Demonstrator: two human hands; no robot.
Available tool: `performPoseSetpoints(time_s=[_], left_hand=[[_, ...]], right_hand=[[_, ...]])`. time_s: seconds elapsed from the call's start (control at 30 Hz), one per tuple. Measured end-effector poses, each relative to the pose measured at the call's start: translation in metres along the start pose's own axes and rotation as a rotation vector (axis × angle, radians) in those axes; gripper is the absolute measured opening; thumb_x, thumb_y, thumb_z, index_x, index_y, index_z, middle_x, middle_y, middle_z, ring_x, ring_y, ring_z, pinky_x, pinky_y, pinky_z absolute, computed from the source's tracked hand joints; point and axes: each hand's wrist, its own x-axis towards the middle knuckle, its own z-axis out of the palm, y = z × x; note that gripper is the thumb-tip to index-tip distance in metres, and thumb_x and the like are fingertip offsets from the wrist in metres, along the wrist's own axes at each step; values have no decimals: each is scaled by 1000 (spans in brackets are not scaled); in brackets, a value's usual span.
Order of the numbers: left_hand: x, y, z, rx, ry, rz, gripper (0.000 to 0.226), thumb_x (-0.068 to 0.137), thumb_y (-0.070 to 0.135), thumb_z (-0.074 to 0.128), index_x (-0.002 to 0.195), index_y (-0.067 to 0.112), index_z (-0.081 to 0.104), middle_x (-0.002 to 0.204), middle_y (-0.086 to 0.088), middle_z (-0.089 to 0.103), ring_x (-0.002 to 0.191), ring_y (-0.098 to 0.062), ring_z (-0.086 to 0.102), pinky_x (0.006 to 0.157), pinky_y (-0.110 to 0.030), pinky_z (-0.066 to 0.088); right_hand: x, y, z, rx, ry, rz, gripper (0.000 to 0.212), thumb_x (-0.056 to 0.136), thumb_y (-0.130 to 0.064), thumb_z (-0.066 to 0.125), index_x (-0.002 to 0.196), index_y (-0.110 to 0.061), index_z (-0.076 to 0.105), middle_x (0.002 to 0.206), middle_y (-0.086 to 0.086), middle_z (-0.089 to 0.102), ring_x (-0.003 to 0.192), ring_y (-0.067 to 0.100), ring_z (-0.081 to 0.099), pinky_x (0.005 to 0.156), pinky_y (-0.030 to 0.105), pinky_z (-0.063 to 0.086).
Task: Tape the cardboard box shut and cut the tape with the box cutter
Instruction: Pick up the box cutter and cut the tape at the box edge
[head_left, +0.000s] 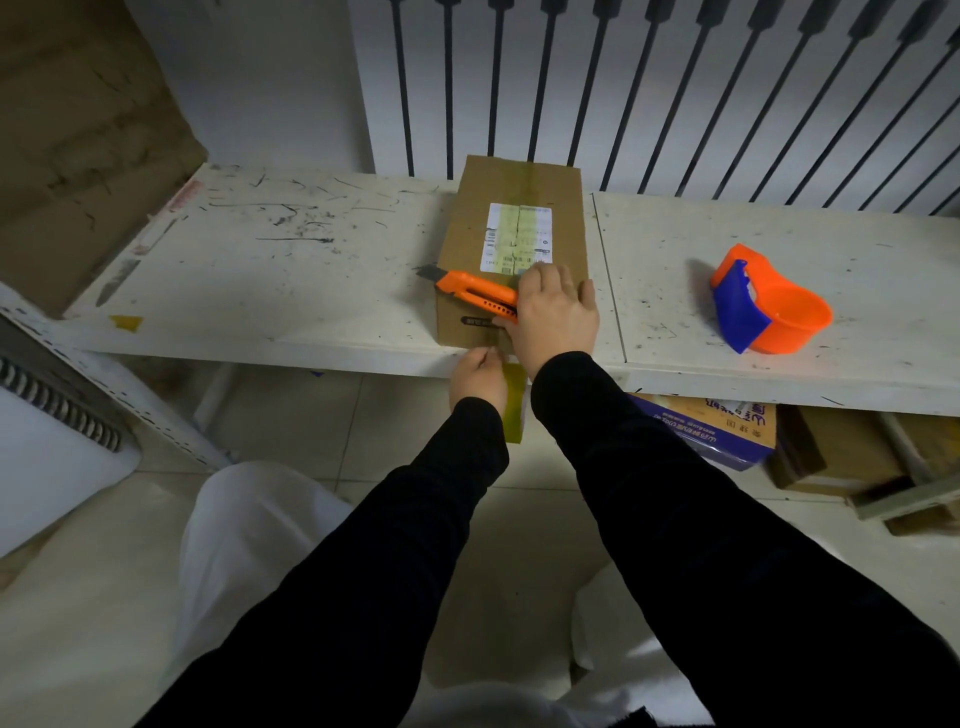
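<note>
A closed cardboard box (514, 228) with a white shipping label lies on the white table (291, 270), its near end at the table's front edge. A yellowish strip of tape (514, 410) runs along its top seam and hangs down past the front edge. My right hand (556, 317) rests on the box's near end and grips an orange box cutter (475, 293), blade out and pointing left. My left hand (478, 379) pinches the hanging tape just below the table edge.
An orange and blue tape dispenser (763, 306) lies on the table at the right. Cardboard boxes (717, 431) sit on the floor under the table. A radiator (675, 88) stands behind, and a large brown carton (78, 135) at the left.
</note>
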Motion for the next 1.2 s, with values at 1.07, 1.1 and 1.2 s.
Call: performPoseSetpoints(time_s=[1.07,1.1,1.2], left_hand=[[-6,6,-4,282,-4,-41,41,101,20,27,127,6,56,138,-9,52,128,-25,47,104,-27,33],[-6,6,-5,282,-8,-41,41,101,19,28,125,5,58,136,-10,54,126,-26,49,103,-28,34],[-9,5,-5,282,8,-20,37,99,18,35,122,3,59,132,-13,58,124,-28,52,102,-30,38]], right_hand=[[-27,35,-41,79,-68,-102,39,91,-41,50,122,-17,53,117,8,56,107,27,53,87,36,42],[-27,36,-42,69,-61,-110,36,92,-38,50,122,-18,52,117,7,57,107,27,54,87,37,42],[-28,36,-44,32,-54,-129,28,95,-30,46,121,-20,51,115,6,60,105,28,56,89,39,41]])
